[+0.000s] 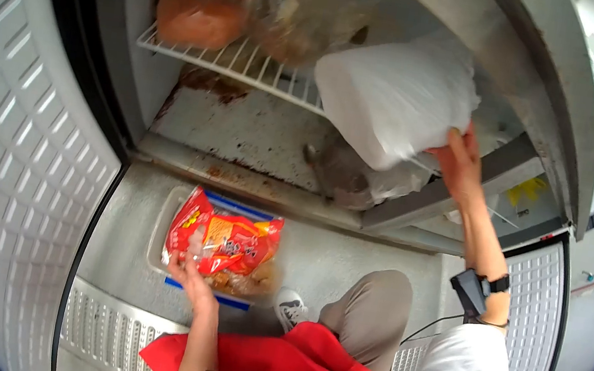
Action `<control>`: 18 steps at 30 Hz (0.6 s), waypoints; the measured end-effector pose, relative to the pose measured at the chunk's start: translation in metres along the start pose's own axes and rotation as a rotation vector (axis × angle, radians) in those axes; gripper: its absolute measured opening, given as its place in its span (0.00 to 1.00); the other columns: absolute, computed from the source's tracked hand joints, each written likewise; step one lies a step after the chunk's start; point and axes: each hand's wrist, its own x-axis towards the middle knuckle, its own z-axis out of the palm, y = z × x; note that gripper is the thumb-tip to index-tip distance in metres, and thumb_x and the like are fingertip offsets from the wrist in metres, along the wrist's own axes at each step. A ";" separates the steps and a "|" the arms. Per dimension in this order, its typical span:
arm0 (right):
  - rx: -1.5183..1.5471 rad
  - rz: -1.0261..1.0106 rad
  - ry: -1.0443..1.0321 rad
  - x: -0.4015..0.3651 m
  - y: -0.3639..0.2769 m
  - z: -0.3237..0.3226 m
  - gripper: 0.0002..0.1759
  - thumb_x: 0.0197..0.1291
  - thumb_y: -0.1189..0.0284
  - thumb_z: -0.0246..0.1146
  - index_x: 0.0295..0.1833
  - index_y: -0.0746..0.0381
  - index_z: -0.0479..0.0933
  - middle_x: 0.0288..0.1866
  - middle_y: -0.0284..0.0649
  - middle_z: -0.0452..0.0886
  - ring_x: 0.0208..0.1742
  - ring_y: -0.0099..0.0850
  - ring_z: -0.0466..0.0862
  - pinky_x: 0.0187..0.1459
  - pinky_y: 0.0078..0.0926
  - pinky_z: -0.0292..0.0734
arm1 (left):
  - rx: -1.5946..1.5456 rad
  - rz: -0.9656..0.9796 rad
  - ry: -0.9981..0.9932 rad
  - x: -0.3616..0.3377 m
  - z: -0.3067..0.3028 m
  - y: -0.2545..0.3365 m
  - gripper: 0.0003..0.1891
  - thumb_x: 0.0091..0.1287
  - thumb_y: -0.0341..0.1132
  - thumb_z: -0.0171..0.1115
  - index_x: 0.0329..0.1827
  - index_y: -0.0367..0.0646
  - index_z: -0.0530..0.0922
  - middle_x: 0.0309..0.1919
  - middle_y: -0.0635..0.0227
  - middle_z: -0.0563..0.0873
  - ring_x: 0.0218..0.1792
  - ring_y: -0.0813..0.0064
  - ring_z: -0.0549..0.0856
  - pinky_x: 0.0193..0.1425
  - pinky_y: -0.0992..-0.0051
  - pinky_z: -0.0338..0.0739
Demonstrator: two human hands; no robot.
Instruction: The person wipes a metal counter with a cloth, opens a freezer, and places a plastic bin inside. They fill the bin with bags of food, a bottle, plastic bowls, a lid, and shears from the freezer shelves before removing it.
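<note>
My right hand (460, 160) grips the near right edge of a bulky white plastic bag (398, 97), which sits at the front of the white wire shelf (253, 70) inside the refrigerator. What the bag holds is hidden. Low on the left, my left hand (192, 277) reaches to the lower left edge of a red and yellow food packet (235, 241), its fingers stretched out and slightly blurred. The packet lies on top of a clear bin (159, 245) with blue edges, standing on the floor. Below the packet, brownish bagged food (244, 283) shows in the bin.
Bagged orange-pink food (200, 13) and another clear bag (279, 22) occupy the shelf's left side. A bag with dark contents (345, 173) rests on the stained cabinet floor (244, 128). Open doors flank me at left (24, 160) and right (526, 320). My bent knee (376, 301) is near the cabinet.
</note>
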 end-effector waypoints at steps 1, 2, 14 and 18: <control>0.020 0.013 -0.068 -0.007 -0.005 0.003 0.26 0.64 0.69 0.54 0.66 0.58 0.58 0.59 0.35 0.70 0.57 0.28 0.72 0.54 0.31 0.71 | -0.034 -0.015 -0.004 -0.006 0.003 0.007 0.24 0.68 0.45 0.50 0.61 0.41 0.61 0.60 0.56 0.61 0.62 0.63 0.61 0.67 0.67 0.54; 0.048 0.031 -0.141 -0.012 -0.009 0.008 0.28 0.64 0.69 0.54 0.68 0.59 0.57 0.60 0.36 0.69 0.59 0.29 0.71 0.57 0.32 0.69 | -0.007 -0.020 -0.032 -0.006 0.001 0.007 0.25 0.67 0.46 0.51 0.61 0.41 0.61 0.60 0.57 0.62 0.62 0.64 0.60 0.67 0.67 0.53; -0.329 0.303 -1.305 -0.010 0.044 0.152 0.23 0.57 0.69 0.61 0.58 0.61 0.67 0.54 0.38 0.70 0.54 0.29 0.69 0.56 0.29 0.65 | -0.203 -0.078 0.187 -0.003 -0.015 0.025 0.28 0.70 0.51 0.44 0.63 0.38 0.58 0.59 0.57 0.62 0.60 0.64 0.66 0.63 0.67 0.63; -0.438 0.061 -1.051 -0.003 0.050 0.174 0.29 0.57 0.74 0.58 0.65 0.57 0.62 0.63 0.43 0.65 0.64 0.37 0.67 0.66 0.34 0.59 | -0.162 -0.265 0.160 -0.005 -0.019 0.026 0.29 0.69 0.53 0.44 0.62 0.38 0.58 0.58 0.56 0.64 0.59 0.64 0.66 0.62 0.66 0.62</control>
